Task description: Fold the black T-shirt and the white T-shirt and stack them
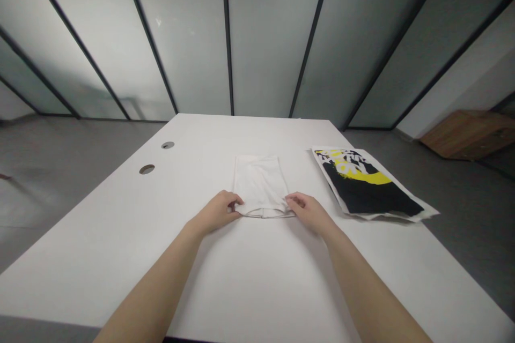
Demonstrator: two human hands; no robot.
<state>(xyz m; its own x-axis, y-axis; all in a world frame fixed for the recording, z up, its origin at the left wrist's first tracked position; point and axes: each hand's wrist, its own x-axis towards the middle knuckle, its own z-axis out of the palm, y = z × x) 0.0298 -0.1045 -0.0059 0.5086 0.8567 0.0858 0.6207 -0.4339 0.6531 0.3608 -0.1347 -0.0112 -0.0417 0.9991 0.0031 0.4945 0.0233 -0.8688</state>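
A folded white cloth (259,182) lies flat in the middle of the table, its near edge showing layered folds that gape slightly. At its near left corner, my left hand (220,209) is closed, pinching the edge between thumb and fingers. My right hand (309,211) pinches the near right corner in the same way. What kind of cloth article it is, I cannot tell.
Right of the cloth, a flat white package or bag (366,182) with black and yellow print reaches over the right edge of the white table (120,257). Two round holes pierce the tabletop at the left. Frosted glass panels (265,37) stand behind; a wooden cabinet (470,134) is far right.
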